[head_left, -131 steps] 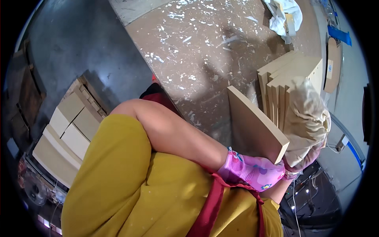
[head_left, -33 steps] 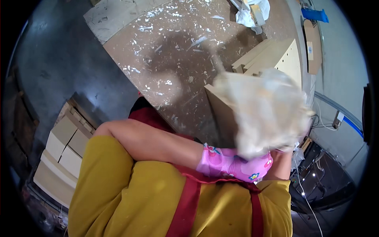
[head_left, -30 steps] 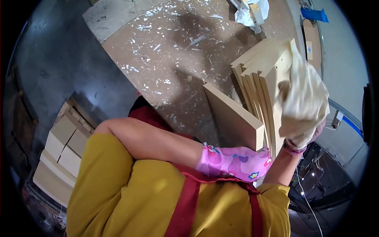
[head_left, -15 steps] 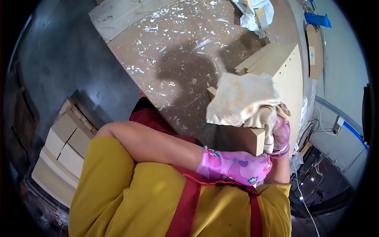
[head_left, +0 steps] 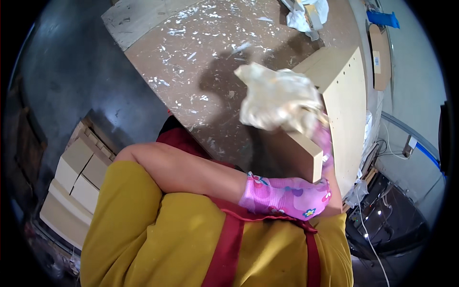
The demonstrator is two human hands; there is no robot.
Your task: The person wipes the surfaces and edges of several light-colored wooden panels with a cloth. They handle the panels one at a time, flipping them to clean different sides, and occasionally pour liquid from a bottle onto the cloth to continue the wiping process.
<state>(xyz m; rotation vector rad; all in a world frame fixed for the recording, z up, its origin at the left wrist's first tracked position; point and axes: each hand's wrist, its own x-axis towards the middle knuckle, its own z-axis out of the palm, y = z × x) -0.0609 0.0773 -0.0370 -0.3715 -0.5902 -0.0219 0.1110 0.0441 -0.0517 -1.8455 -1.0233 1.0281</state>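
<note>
A crumpled cream cloth (head_left: pixel 279 98) is gripped in my right hand (head_left: pixel 324 143), which wears a pink glove and is blurred by motion. The cloth lies over the top of a pale wooden board (head_left: pixel 306 147) that stands on edge and points toward me. My left hand (head_left: pixel 311 198), under a pink flowered cover, crosses my body to the near end of this board. Its fingers are hidden, so their grip does not show. Right beside my right hand rises a tall pale wooden panel (head_left: pixel 346 105) with small drilled holes.
A brown worktable (head_left: pixel 186 81) with white paint specks lies ahead. At its far side sits a white plastic wrapping (head_left: pixel 306 16). Stacked pale boards (head_left: pixel 74 167) stand on the left. At the lower right are a dark bin (head_left: pixel 397 225) and a white cable (head_left: pixel 370 244).
My right hand has swept the cloth away from me and slightly left along the board, uncovering more of its near end. My left hand has stayed nearly in place.
</note>
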